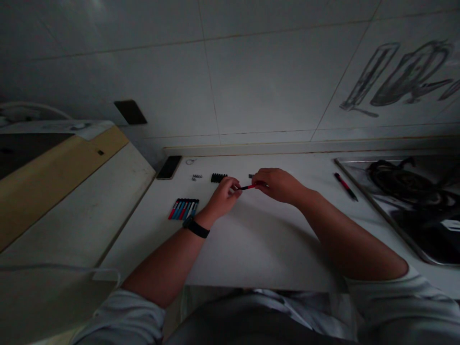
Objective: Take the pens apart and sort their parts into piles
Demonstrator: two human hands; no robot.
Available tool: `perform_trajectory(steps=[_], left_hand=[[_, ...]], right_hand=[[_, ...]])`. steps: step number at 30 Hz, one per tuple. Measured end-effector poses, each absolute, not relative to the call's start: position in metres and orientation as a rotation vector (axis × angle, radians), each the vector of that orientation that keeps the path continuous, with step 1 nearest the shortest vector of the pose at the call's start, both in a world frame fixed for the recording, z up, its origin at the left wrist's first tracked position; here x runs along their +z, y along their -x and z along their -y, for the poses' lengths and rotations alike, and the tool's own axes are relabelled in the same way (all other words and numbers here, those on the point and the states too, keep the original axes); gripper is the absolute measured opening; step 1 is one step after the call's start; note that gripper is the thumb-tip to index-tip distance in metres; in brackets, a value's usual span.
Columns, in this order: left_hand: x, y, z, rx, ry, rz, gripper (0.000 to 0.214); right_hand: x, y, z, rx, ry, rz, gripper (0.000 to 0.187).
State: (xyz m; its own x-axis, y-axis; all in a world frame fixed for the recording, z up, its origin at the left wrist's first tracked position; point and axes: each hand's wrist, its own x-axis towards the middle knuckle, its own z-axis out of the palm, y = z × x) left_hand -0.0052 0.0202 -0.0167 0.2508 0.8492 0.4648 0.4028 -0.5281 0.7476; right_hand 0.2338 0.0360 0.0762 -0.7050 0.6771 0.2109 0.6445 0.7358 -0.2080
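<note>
A red-and-black pen [247, 187] spans the gap between my two hands, above the white counter. My left hand [223, 197], with a black band on its wrist, pinches the dark end. The fingers of my right hand [279, 184] are closed round the red end and hide part of it. Just behind my left hand stands a row of short black pieces [217, 178]. Small metal pieces [196, 177] lie to their left. Nearer me, several red, blue and white pen barrels [183, 209] with black ends lie side by side. A small dark piece [250, 176] shows partly behind my right hand.
Another red-and-black pen [345, 187] lies at the right, beside a gas stove [413, 191]. At the back left are a phone [169, 167] and a thin ring-shaped item [190, 162]. A large white box-like unit [108, 167] borders the left side; a tiled wall [262, 86] rises behind.
</note>
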Motion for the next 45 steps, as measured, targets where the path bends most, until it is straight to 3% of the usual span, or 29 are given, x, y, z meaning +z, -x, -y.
perform_trajectory(steps=[4, 7, 12, 18, 26, 31, 33, 38, 45], left_hand=[[-0.014, 0.005, -0.016, 1.227, -1.999, -1.143, 0.031], [-0.012, 0.005, -0.017, 1.188, -2.019, -1.192, 0.016], [-0.016, 0.006, -0.021, 1.149, -2.099, -1.196, 0.029], [-0.016, 0.005, -0.02, 1.22, -2.084, -1.152, 0.005], [-0.014, 0.006, -0.02, 1.25, -2.079, -1.146, 0.005], [-0.014, 0.008, -0.023, 1.317, -1.976, -1.19, 0.004], [-0.015, 0.009, -0.025, 1.344, -1.87, -1.213, 0.006], [-0.021, 0.012, -0.029, 1.313, -1.721, -1.196, 0.017], [-0.017, 0.006, -0.024, 1.263, -1.785, -1.038, 0.016]], right_hand=[[0.076, -0.235, -0.037, 0.167, 1.041, 2.658, 0.015], [0.075, -0.234, -0.037, 0.172, 1.023, 2.652, 0.015], [0.074, -0.234, -0.037, 0.193, 0.996, 2.645, 0.015], [0.074, -0.236, -0.038, 0.191, 1.002, 2.65, 0.015], [0.072, -0.236, -0.038, 0.171, 0.991, 2.646, 0.017], [0.073, -0.241, -0.041, 0.184, 1.025, 2.547, 0.027], [0.076, -0.244, -0.043, 0.244, 1.038, 2.438, 0.031], [0.081, -0.242, -0.044, 0.554, 0.975, 2.107, 0.017], [0.078, -0.234, -0.043, 0.915, 0.884, 1.883, 0.032]])
